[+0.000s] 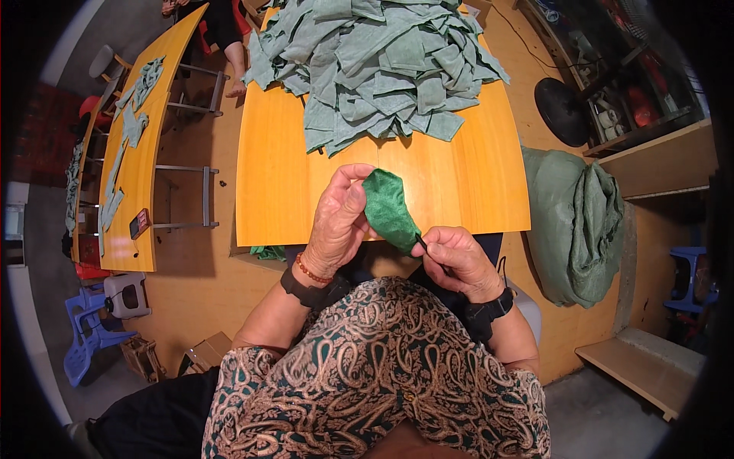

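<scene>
A small bright green pouch of shiny, velvet-like fabric [388, 205] is held up over the near edge of the table. My left hand [340, 218] grips its upper left side between thumb and fingers. At the pouch's lower right end, my right hand [456, 260] pinches a thin black piece [419, 239], perhaps a cord; most of it is hidden by the fingers. Beyond both hands, a large heap of grey-green fabric pieces [390, 69] covers the far part of the yellow wooden table [267, 176].
Another long table [126, 237] at the left bears strips of grey-green fabric [134, 126]. A big green sack [573, 229] lies on the floor at the right. Blue plastic chairs [88, 329] and cardboard boxes [210, 352] are at the lower left. Another person's leg [235, 69] shows at the far left.
</scene>
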`<state>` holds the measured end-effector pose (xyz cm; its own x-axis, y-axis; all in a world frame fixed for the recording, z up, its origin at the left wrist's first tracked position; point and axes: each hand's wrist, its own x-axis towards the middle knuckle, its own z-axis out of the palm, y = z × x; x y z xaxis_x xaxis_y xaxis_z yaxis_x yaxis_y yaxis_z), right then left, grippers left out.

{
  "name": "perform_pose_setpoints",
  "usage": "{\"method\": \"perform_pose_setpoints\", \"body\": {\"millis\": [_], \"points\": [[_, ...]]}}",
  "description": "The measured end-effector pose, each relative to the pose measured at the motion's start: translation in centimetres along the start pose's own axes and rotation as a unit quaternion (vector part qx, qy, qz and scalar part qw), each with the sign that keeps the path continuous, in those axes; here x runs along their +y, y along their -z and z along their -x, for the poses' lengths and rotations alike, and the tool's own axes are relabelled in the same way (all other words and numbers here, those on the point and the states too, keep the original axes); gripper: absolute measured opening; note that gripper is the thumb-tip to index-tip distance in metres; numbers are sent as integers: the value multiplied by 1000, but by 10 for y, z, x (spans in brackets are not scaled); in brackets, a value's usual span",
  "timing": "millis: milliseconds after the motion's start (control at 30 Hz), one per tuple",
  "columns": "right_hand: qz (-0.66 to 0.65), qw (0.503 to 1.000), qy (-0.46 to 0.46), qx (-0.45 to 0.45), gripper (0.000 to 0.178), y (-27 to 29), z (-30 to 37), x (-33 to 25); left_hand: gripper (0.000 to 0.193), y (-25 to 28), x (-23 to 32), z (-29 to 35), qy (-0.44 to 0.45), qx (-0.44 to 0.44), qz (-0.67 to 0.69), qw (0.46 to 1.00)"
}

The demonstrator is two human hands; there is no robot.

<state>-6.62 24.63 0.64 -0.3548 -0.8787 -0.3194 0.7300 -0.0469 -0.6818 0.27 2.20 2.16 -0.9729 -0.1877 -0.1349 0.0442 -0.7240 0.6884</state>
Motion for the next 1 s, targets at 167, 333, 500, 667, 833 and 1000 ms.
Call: {"method": "perform_pose_setpoints", "body": {"millis": [167,333,500,667,833,1000], "points": [[26,999,-27,20,28,-6,4,-5,18,12,-6,-2,-21,-19,-24,999],[46,999,14,14,28,2,4,-4,20,18,-9,3,7,-26,-5,1000],[1,1000,10,-3,27,3,0,-2,23,7,-12,7,26,-47,31,998],[-14,1000,-14,-1,26,-1,1,4,25,9,-6,8,-14,-16,2,1000],[19,999,-29,-16,24,2,4,-5,24,12,-5,7,-3,10,0,1000],[14,999,22,-19,24,3,-2,-5,24,3,-2,17,24,3,-25,999]]}}
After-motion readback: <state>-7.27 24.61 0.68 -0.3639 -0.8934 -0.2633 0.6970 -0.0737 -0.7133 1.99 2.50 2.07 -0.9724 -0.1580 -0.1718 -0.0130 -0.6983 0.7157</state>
